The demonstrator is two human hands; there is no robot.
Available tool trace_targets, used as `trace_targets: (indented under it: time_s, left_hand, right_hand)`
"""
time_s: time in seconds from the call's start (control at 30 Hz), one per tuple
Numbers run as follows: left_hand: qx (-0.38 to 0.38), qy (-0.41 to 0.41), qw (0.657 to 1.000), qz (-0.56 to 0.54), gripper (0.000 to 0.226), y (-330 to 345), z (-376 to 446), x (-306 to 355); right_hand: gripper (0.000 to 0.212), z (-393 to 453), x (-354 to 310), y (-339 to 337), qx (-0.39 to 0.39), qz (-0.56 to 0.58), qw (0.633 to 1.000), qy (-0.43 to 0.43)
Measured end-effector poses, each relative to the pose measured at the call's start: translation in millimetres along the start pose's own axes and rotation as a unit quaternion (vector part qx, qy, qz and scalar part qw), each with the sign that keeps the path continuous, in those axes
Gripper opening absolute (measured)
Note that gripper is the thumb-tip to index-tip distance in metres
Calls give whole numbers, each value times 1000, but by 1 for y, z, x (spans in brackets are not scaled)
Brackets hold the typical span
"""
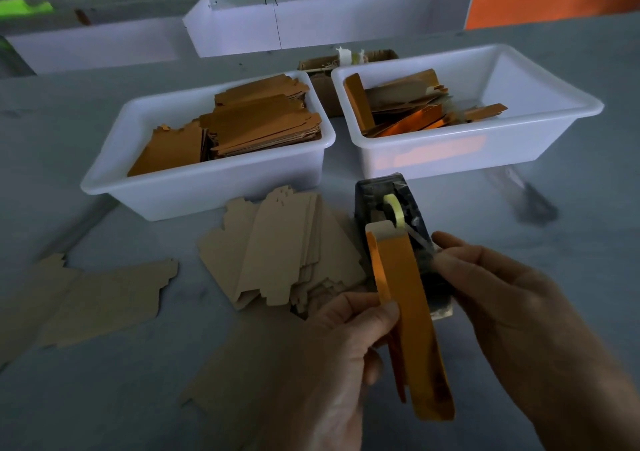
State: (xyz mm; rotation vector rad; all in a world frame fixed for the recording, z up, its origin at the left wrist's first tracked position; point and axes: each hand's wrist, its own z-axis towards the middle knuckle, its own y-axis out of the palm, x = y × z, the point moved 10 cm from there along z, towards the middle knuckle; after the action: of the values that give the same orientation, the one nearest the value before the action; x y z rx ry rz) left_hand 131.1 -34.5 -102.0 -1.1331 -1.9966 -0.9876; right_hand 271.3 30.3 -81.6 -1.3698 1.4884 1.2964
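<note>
Left hand (341,350) holds orange carton (407,298) lengthwise toward dispenser (375,194).

Two bare hands are showing: the left hand (343,339) and the right hand (502,298). The left wrist (311,430) and the right wrist (575,367) are showing bare too. Knuckles and finger creases are showing only faintly in the dim light.

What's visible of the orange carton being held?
The orange carton is a long, narrow folded cardboard sleeve, glossy orange outside, plain tan flap at its far end. It is tilted, far end over the tape dispenser. The left hand grips its left edge; the right hand pinches a tape strip beside it.
</note>
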Motion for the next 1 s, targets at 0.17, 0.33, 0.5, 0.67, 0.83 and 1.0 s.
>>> trace_targets:
  time_s: [0.17,0.33,0.5,0.67,0.83,1.0]
  left_hand:
    - [-5,0,1000,-2,17,0,0,-1]
    - [1,-3,1000,10,16,-4,1,-4]
    - [-27,18,999,22,5,-1,-2,6]
    - [-38,82,994,58,13,8,-1,27]
    - [-35,128,983,123,19,17,2,39]
    - [-29,137,979,147,14,18,0,42]
  right_hand:
    - [3,-14,-6,-7,42,-149,986,-57]
    - [8,-17,-7,-5,64,-223,968,-100]
    - [16,-18,-6,-7,85,-262,954,-121]
    - [10,-22,-8,-5,102,-243,952,-154]
    - [11,-25,-13,-1,103,-310,924,-201]
    - [16,-27,-23,0,109,-363,892,-246]
